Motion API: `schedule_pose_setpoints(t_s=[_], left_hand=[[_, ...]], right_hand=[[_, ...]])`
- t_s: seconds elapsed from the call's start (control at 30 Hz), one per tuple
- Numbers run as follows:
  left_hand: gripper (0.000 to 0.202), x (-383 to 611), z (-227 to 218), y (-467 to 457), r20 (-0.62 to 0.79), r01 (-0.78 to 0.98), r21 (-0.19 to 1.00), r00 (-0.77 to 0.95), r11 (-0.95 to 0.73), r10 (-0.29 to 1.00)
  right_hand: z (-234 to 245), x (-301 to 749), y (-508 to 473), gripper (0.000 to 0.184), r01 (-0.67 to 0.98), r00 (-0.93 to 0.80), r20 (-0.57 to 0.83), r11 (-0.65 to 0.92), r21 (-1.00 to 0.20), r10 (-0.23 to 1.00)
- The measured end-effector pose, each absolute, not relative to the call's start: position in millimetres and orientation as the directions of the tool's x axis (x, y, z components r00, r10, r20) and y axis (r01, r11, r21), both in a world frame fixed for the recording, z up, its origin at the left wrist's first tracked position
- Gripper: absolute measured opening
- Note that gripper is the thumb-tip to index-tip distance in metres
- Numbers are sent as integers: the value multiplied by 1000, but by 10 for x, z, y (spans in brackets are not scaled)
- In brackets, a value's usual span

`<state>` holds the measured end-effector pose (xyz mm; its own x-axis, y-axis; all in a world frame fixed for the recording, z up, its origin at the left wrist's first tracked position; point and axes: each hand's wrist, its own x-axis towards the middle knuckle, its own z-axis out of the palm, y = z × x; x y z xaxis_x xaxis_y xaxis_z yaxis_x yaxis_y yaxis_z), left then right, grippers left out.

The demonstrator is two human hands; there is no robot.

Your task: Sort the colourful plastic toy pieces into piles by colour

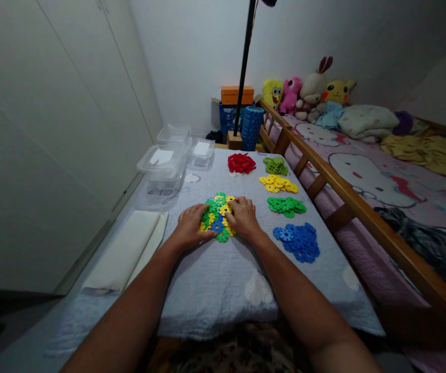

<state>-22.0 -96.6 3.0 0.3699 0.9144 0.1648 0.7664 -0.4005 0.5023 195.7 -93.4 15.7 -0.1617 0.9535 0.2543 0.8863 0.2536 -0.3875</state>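
A mixed pile of green, yellow and blue plastic snowflake discs (217, 224) lies in the middle of the cloth-covered table. My left hand (192, 227) rests against the left side of this pile, thumb and fingers apart. On the pile's right side, my right hand (243, 217) has its thumb and index finger at a yellow snowflake disc (225, 210), with the other fingers curled. Sorted heaps lie beyond and to the right: red discs (241, 163), light green discs (275, 166), yellow discs (278, 183), green discs (287, 206) and blue discs (298, 242).
Clear plastic boxes (163, 160) stand at the table's back left, with a smaller lidded box (201, 150) beside them. A folded off-white cloth (125, 251) lies at the left. A wooden bed rail (324, 173) runs along the right edge. Behind the table rises a black pole (244, 67).
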Motion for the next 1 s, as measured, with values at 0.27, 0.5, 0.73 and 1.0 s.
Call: schedule_pose_setpoints(t_s=[0.27, 0.5, 0.73, 1.0], left_hand=[[80, -204, 54, -979, 135, 772, 510, 364, -380, 922], [80, -217, 22, -966, 169, 761, 509, 371, -403, 913], [81, -222, 21, -957, 165, 763, 505, 373, -403, 913], [89, -217, -6, -937, 156, 764, 510, 368, -394, 917]], right_hand=[[180, 1986, -954, 33, 867, -150, 234, 241, -437, 961], [141, 2005, -929, 24, 797, -50, 261, 196, -571, 964], [132, 2065, -878, 9, 670, 7, 346, 253, -698, 938], [404, 2718, -397, 17, 499, 136, 248, 150, -854, 959]])
